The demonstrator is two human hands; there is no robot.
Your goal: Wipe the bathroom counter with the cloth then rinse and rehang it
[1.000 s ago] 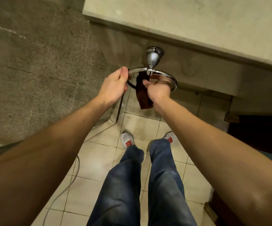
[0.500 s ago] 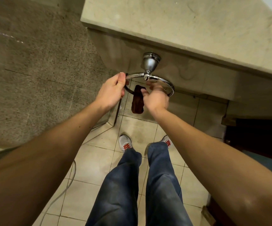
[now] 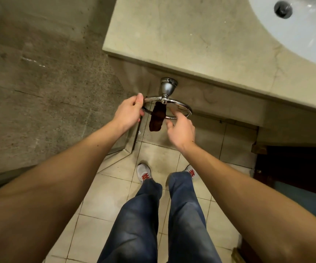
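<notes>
A dark brown cloth (image 3: 156,117) hangs through the chrome towel ring (image 3: 180,105) fixed to the front of the beige stone counter (image 3: 191,38). My left hand (image 3: 129,111) grips the ring's left side. My right hand (image 3: 181,128) hovers just right of the cloth with its fingers spread, holding nothing. The ring is tilted out towards me, nearly level.
A white sink basin (image 3: 303,29) with a dark drain sits in the counter at the top right. A rough stone wall (image 3: 39,82) stands on the left. My legs and shoes (image 3: 144,173) are on the tiled floor below. A dark cabinet opening (image 3: 293,168) lies at the right.
My right hand has let go of the cloth and drawn back to the right. The cloth now hangs free on the ring. The view has tilted up, showing the sink.
</notes>
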